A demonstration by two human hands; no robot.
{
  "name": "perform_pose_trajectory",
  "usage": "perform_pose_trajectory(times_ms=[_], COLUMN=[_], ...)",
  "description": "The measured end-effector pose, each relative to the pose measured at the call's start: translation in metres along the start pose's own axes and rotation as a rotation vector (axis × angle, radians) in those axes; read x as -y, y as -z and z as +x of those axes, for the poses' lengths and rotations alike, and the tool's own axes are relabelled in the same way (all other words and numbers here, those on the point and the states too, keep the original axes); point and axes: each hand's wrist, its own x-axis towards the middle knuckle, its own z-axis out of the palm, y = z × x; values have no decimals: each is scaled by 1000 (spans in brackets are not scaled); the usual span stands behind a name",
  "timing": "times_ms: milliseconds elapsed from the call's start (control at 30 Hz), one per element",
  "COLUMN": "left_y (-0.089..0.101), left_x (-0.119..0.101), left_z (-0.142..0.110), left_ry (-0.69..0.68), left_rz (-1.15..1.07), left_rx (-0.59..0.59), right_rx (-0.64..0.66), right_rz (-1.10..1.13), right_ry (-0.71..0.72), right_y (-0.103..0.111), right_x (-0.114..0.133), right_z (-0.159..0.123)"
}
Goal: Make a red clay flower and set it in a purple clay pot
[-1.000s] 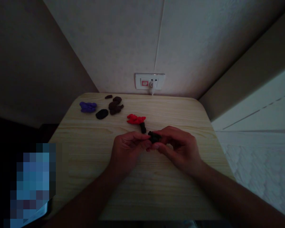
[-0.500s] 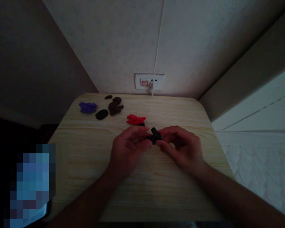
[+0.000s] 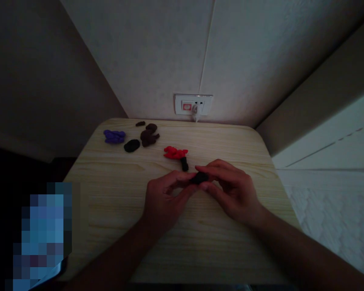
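Between my two hands is a small black lump that looks like modelling clay (image 3: 199,178). My left hand (image 3: 166,198) pinches its left side with thumb and forefinger. The fingers and thumb of my right hand (image 3: 232,188) close on its right side. Just beyond my left fingertips lies a red clay piece (image 3: 175,152) of knobbly shape. A short black clay stub (image 3: 184,163) touches its right end and points toward me. Fingers hide part of the black lump.
On the table's (image 3: 115,186) far left lie a purple clay lump (image 3: 114,136), a flat black disc (image 3: 132,146), brown clay lumps (image 3: 148,136) and a small brown bit (image 3: 140,123). A wall socket (image 3: 193,105) with a plug sits behind. A pixelated lit screen (image 3: 45,230) shows at lower left.
The black lump has turned between my fingers; its upright part no longer sticks up. My left hand has shifted slightly down, and the black stub beside the red piece shows more fully.
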Motion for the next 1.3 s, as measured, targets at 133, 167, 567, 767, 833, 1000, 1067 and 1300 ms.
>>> perform_pose_trajectory(times_ms=[133, 167, 567, 767, 833, 1000, 1067, 1300], left_y=[3, 3, 3, 5, 5, 6, 6, 5], left_x=[3, 3, -2, -7, -8, -2, -1, -2], left_z=[-1, -2, -4, -1, -1, -4, -5, -5], left_ry=[-119, -123, -121, -268, -268, -169, -115, 3], left_rz=[88, 91, 181, 350, 384, 308, 226, 58], left_rx=[39, 48, 95, 97, 87, 79, 84, 73], right_rx=[-19, -19, 114, 155, 89, -81, -82, -92], right_rz=[-60, -74, -16, -149, -170, -111, -99, -75], right_ry=[17, 29, 7, 65, 58, -59, -47, -83], right_y=[2, 3, 7, 8, 7, 1, 0, 1], right_x=[1, 1, 5, 5, 1, -6, -4, 2], right_z=[1, 1, 3, 3, 0, -10, -11, -5])
